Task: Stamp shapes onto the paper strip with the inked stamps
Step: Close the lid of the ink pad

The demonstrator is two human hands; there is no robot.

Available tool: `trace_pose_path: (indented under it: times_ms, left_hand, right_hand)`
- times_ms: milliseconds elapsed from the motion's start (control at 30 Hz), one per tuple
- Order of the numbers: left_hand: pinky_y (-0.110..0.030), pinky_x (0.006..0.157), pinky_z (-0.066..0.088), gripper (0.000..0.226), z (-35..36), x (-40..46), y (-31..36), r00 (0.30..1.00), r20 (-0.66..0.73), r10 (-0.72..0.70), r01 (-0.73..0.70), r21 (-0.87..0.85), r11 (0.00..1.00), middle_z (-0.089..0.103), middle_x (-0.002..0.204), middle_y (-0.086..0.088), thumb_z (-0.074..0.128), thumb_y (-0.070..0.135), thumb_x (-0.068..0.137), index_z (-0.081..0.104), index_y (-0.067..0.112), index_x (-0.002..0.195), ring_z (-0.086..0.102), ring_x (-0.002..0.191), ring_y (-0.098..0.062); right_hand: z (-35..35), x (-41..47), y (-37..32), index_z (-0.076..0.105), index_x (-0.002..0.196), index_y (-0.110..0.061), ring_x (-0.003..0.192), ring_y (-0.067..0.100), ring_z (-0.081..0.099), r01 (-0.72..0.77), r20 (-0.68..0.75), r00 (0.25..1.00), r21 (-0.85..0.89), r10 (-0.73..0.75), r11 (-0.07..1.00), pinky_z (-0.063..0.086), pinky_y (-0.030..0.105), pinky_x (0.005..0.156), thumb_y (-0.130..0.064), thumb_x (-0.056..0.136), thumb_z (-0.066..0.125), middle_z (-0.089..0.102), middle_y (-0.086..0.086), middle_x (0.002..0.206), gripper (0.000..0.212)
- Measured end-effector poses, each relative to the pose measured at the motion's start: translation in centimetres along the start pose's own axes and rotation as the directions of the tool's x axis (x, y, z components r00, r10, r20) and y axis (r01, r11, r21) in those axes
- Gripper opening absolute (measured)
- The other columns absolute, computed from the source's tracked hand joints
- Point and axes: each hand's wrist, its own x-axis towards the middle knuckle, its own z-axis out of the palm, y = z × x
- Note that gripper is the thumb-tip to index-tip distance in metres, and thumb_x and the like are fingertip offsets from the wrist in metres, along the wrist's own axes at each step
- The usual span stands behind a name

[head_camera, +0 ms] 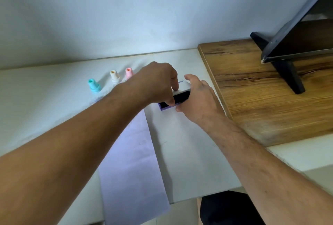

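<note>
A long pale lilac paper strip [132,156] runs down the white table toward me. At its far right lies a purple ink pad case [164,106] with a dark pad and a white lid [182,87] tilted up over it. My left hand [156,82] pinches the lid's near edge with its fingers. My right hand [200,98] holds the case from the right side. Three small stamps stand upright behind the strip: a teal stamp [94,85], a cream stamp [114,77] and a pink stamp [128,73], the pink one partly hidden by my left hand.
A wooden board [252,87] lies on the table at the right, close to my right hand, carrying a dark screen [306,32] on a black stand [288,73]. A white wall stands right behind the table. The table's front edge [207,195] is near me.
</note>
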Motion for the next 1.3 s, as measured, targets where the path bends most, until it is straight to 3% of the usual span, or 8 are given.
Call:
trace_pose_path:
  times_ms: [100, 267, 500, 633, 733, 900, 1133, 1300]
  left_hand:
    - [-0.024, 0.059, 0.033, 0.036, 1.0, -0.7, 0.2, 0.998, -0.051, 0.026, -0.022, 0.084, 0.996, 0.067, 0.103, 0.005, 0.083, 0.026, 0.069, 0.068, 0.030, 0.101, 0.061, 0.098, -0.016]
    - [-0.032, 0.074, 0.017, 0.040, 1.9, -1.3, 0.1, 0.996, -0.084, 0.038, -0.025, 0.151, 0.988, 0.063, 0.113, 0.004, 0.080, 0.028, 0.076, 0.064, 0.029, 0.112, 0.055, 0.110, -0.018]
    - [-0.034, 0.086, 0.044, 0.059, 2.8, -0.7, -0.4, 0.988, -0.131, 0.080, -0.056, 0.180, 0.982, 0.061, 0.117, -0.002, 0.082, 0.040, 0.071, 0.061, 0.023, 0.123, 0.058, 0.108, -0.024]
    - [-0.037, 0.083, 0.049, 0.060, 2.9, -0.2, -0.5, 0.993, -0.120, 0.012, 0.010, 0.179, 0.984, 0.064, 0.106, -0.005, 0.078, 0.053, 0.069, 0.063, 0.016, 0.114, 0.059, 0.101, -0.026]
    - [-0.036, 0.079, 0.049, 0.052, 2.9, 0.0, -0.7, 0.995, -0.097, -0.019, 0.034, 0.156, 0.987, 0.068, 0.100, -0.002, 0.077, 0.054, 0.068, 0.067, 0.019, 0.105, 0.059, 0.098, -0.025]
    - [-0.039, 0.085, 0.035, 0.054, 2.1, 0.0, -0.4, 0.997, -0.069, -0.042, 0.056, 0.218, 0.974, 0.067, 0.110, -0.003, 0.077, 0.052, 0.071, 0.068, 0.021, 0.114, 0.059, 0.108, -0.026]
    - [-0.043, 0.098, 0.033, 0.059, 1.8, -0.1, -0.4, 0.997, -0.071, -0.039, 0.055, 0.245, 0.968, 0.065, 0.114, -0.002, 0.076, 0.051, 0.075, 0.062, 0.026, 0.126, 0.055, 0.114, -0.026]
    - [-0.036, 0.084, 0.029, 0.058, 2.5, 0.1, -0.6, 0.993, -0.108, -0.048, 0.069, 0.196, 0.978, 0.066, 0.118, 0.000, 0.079, 0.049, 0.071, 0.063, 0.026, 0.123, 0.058, 0.112, -0.025]
  right_hand:
    - [-0.5, 0.2, -0.1, 0.032, 0.149, -0.022, 0.122, 0.027, 0.049, 0.005, 0.036, 0.999, -0.076, -0.002, 0.997, 0.042, 0.031, 0.087, -0.008, 0.083, 0.061, 0.048, 0.009, 0.135, 0.073]
    - [-1.1, 0.4, -0.2, 0.056, 0.122, -0.014, 0.096, 0.027, 0.051, 0.018, 0.077, 0.997, -0.092, -0.011, 0.996, 0.039, 0.029, 0.070, -0.007, 0.080, 0.053, 0.054, 0.009, 0.109, 0.043]
    - [-1.4, 0.8, -0.2, 0.050, 0.086, -0.020, 0.087, 0.025, 0.049, 0.026, 0.101, 0.995, -0.022, -0.024, 0.999, 0.035, 0.029, 0.067, -0.008, 0.077, 0.048, 0.060, 0.010, 0.100, 0.016]
    - [-1.2, 0.9, -0.1, 0.058, 0.092, -0.019, 0.087, 0.025, 0.053, 0.025, 0.094, 0.995, -0.027, -0.022, 0.999, 0.037, 0.028, 0.066, -0.016, 0.073, 0.058, 0.059, 0.007, 0.100, 0.019]
    - [-0.9, 1.0, 0.2, 0.064, 0.113, -0.022, 0.094, 0.022, 0.055, 0.039, 0.057, 0.998, -0.070, -0.035, 0.997, 0.044, 0.028, 0.073, -0.022, 0.077, 0.069, 0.056, 0.005, 0.109, 0.037]
    - [-1.0, 1.0, 0.4, 0.061, 0.125, -0.018, 0.111, 0.024, 0.055, 0.080, 0.013, 0.997, -0.150, -0.079, 0.985, 0.049, 0.034, 0.091, -0.020, 0.084, 0.068, 0.054, 0.006, 0.120, 0.042]
    - [-0.8, 1.4, 0.2, 0.063, 0.122, -0.015, 0.106, 0.025, 0.056, 0.115, -0.015, 0.992, -0.245, -0.122, 0.963, 0.039, 0.026, 0.076, -0.016, 0.086, 0.067, 0.056, 0.007, 0.115, 0.036]
    - [-0.7, 1.3, 0.1, 0.062, 0.123, -0.015, 0.106, 0.025, 0.056, 0.116, -0.030, 0.991, -0.247, -0.128, 0.962, 0.041, 0.027, 0.080, -0.012, 0.087, 0.064, 0.056, 0.006, 0.115, 0.036]
